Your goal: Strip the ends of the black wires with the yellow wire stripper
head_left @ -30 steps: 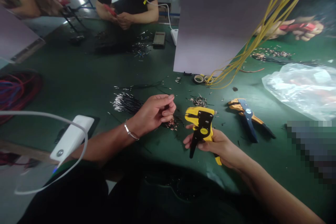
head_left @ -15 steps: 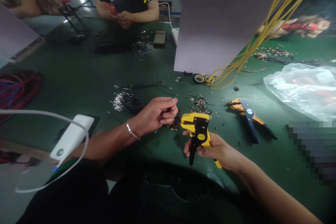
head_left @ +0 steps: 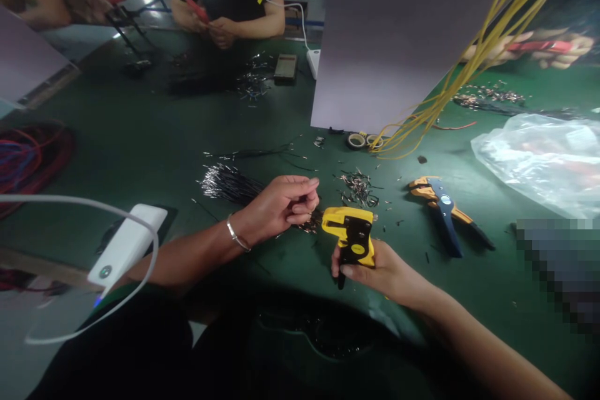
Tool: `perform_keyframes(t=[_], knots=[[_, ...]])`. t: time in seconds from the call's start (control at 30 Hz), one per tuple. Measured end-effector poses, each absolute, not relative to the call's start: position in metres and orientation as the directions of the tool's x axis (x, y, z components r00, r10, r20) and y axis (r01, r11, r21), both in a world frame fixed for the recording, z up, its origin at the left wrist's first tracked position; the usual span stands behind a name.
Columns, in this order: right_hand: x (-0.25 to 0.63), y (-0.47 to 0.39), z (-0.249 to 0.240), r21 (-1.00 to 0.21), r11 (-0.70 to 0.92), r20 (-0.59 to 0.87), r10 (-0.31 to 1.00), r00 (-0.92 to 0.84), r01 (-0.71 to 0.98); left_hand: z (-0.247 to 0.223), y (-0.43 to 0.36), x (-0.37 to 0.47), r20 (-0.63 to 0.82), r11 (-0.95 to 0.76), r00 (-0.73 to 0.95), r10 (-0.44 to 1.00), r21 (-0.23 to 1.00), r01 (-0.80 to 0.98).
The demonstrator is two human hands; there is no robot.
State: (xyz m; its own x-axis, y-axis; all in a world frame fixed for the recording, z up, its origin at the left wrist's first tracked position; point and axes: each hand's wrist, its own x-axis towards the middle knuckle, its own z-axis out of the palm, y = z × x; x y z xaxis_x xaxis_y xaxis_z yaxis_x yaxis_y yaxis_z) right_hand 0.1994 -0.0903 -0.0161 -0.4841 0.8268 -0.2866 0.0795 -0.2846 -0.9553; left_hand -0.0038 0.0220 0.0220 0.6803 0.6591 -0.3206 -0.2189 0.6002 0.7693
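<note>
Gripping yellow pliers (head_left: 348,236), the right fingers (head_left: 336,257) curl.

Wire bundle (head_left: 234,184) left, clippings (head_left: 359,189) between, pliers (head_left: 443,203) right (on table (head_left: 140,119))

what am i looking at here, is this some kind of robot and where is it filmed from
No robot here: these are a person's bare hands, seen from one camera worn on the head, looking forward and down.

The right hand grips a yellow-and-black hand tool. The left hand has its thumb and fingers drawn together; whether they pinch anything thin is too small to tell. Partly hidden by that hand is a bundle of black wires.

On the green table you also see a heap of small scraps, a blue-and-orange tool, two small rings and a clear plastic bag. The hands farther off belong to other people.
</note>
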Motion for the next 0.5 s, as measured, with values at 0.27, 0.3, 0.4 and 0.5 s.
perform_keyframes(t=[0.27,0.3,0.4,0.5], knots=[[0.191,-0.090,-0.015,-0.948,-0.272,-0.317,0.870,-0.378,0.167,0.020,0.022,-0.004,-0.311,0.578,0.668,0.676,0.786,-0.219],[0.190,-0.090,-0.015,-0.947,-0.269,-0.317,0.874,-0.369,0.177,0.021,0.022,-0.004,-0.313,0.579,0.667,0.676,0.786,-0.218],[0.189,-0.091,-0.016,-0.947,-0.265,-0.313,0.885,-0.344,0.179,0.022,0.021,-0.003,-0.326,0.583,0.664,0.673,0.786,-0.205],[0.186,-0.093,-0.019,-0.946,-0.263,-0.311,0.900,-0.305,0.187,0.024,0.021,-0.002,-0.333,0.580,0.656,0.678,0.790,-0.199]])
